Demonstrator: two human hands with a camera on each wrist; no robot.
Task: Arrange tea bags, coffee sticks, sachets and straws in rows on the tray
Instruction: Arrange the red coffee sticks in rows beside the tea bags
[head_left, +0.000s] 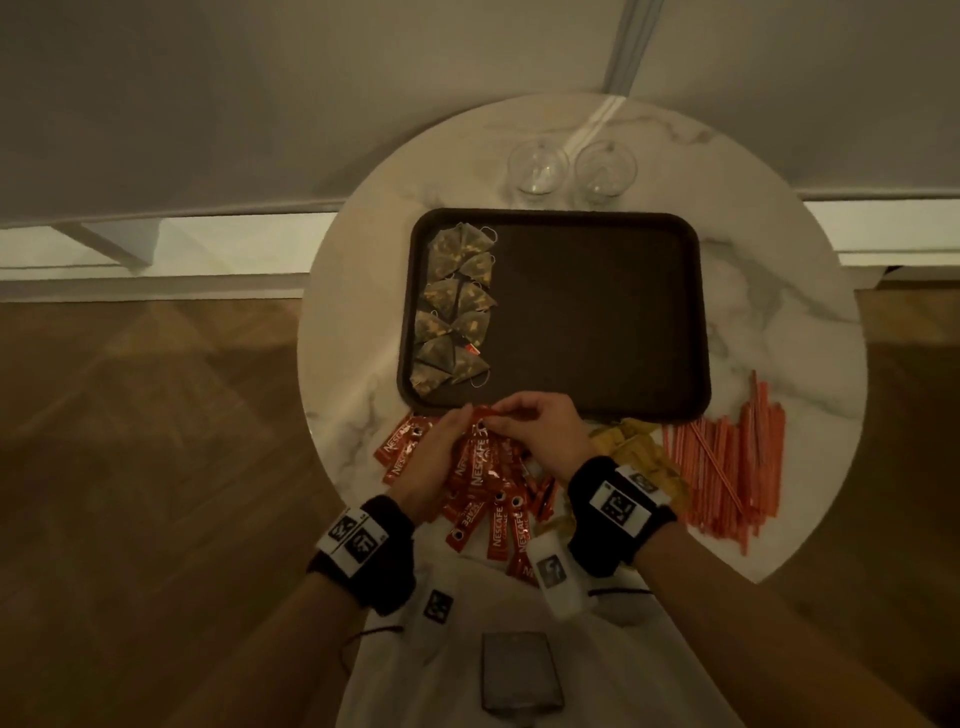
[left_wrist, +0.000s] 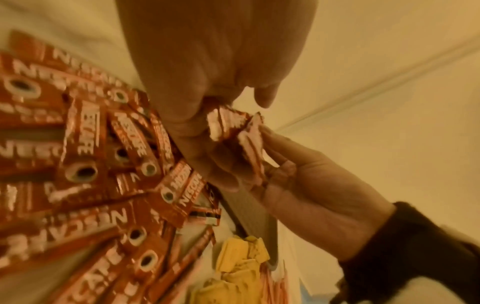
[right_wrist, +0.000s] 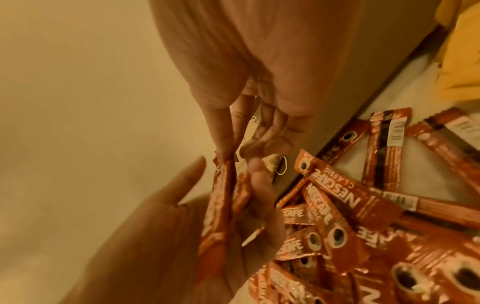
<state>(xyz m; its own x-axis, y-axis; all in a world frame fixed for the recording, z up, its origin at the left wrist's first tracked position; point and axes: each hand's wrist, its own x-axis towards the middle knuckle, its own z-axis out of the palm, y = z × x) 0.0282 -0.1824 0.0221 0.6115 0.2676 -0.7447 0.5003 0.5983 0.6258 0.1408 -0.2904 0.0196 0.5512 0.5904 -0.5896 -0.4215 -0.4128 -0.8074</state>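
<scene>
Coffee sticks lie in a loose red heap on the table just below the tray, and I have a small bunch of them pinched between both hands over the tray's near rim: my left hand curls round their lower ends, my right hand nips the tops. Slippery foil is my worry; if I let go with one hand to fan them out, the bunch could slide apart and scatter, some back onto the heap. Setting them down carelessly could also nudge the tea bags, already in a column along the tray's left side. Yellow sachets and straws wait untouched on the table to the right.
</scene>
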